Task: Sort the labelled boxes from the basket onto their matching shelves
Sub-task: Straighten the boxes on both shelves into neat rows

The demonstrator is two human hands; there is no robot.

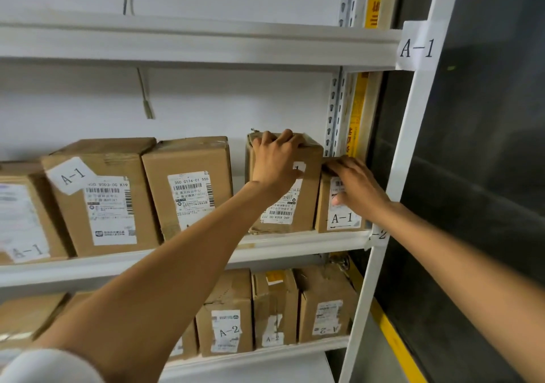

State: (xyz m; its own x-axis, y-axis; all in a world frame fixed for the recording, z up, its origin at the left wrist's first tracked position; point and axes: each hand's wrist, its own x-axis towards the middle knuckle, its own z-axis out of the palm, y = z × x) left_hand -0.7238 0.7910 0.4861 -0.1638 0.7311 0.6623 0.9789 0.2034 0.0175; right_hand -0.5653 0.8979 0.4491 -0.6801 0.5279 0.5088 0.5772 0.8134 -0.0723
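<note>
Sorting is looking well along: several boxes marked A-1 (pixel 97 199) are already standing on the A-1 shelf (pixel 295 245), and A-2 boxes (pixel 225 331) are filling the lower shelf (pixel 265 350) at six o'clock. The left hand (pixel 275 161) is curling over the top of a tall box (pixel 309 202), while the right hand (pixel 356 188), at its three o'clock, is gripping the small A-1 box (pixel 342 219), probably seating it at the shelf's end. The basket is not showing, so what remains cannot be judged. A white wall (pixel 206 102) is backing the rack; a dark panel (pixel 486 146) is standing at three o'clock.
</note>
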